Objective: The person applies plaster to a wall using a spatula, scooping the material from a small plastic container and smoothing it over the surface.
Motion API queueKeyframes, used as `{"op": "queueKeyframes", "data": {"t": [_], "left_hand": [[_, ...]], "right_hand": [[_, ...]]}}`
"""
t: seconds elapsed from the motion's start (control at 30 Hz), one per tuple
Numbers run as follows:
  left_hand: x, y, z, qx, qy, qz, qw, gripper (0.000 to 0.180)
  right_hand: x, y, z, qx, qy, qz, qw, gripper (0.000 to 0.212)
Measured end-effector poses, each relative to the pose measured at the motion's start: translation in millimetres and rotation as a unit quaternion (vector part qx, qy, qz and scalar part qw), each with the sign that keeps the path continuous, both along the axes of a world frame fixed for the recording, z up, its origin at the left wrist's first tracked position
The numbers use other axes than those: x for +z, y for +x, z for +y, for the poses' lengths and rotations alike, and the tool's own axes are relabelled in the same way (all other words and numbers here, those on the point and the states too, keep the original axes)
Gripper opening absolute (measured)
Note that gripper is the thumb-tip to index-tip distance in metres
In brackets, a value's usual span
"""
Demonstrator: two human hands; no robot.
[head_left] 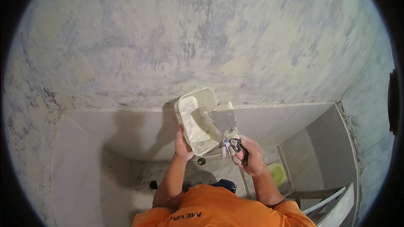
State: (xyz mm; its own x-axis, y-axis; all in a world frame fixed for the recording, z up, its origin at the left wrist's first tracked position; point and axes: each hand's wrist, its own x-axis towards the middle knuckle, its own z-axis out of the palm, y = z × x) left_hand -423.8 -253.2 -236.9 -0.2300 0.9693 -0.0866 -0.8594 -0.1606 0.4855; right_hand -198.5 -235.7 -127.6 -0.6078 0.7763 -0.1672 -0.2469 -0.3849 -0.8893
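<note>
Centre of frame: the left hand [182,146] grasps a white tray [178,108]; the right hand [252,154] grips a putty knife [226,120]

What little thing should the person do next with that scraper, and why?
Perhaps lift the scraper to the patchy wall. The right hand grips it, pale paste sits on its blade, and the left hand holds the tray just below that wall.

We cannot see most fingers of the left hand [182,147] behind the putty tub [207,96]; the right hand [253,156] partly covers the putty knife [225,120]. The lower edge crops the orange shirt [223,210]; we cannot identify the rim's dark shape [394,101].
</note>
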Motion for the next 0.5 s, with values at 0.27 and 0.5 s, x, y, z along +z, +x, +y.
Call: {"op": "queueKeyframes", "data": {"t": [0.27, 0.5], "left_hand": [[-30.6, -34.4, -3.5, 0.086, 0.035, -0.03, 0.995, 0.066], [-39.0, -76.3, -20.3, 0.181, 0.145, 0.005, 0.973, 0.059]], "right_hand": [[-4.7, -18.0, 31.9, -0.107, 0.241, -0.071, 0.962, 0.025], [-57.9, -30.6, 95.7, -0.231, 0.574, -0.261, 0.741, 0.033]]}}
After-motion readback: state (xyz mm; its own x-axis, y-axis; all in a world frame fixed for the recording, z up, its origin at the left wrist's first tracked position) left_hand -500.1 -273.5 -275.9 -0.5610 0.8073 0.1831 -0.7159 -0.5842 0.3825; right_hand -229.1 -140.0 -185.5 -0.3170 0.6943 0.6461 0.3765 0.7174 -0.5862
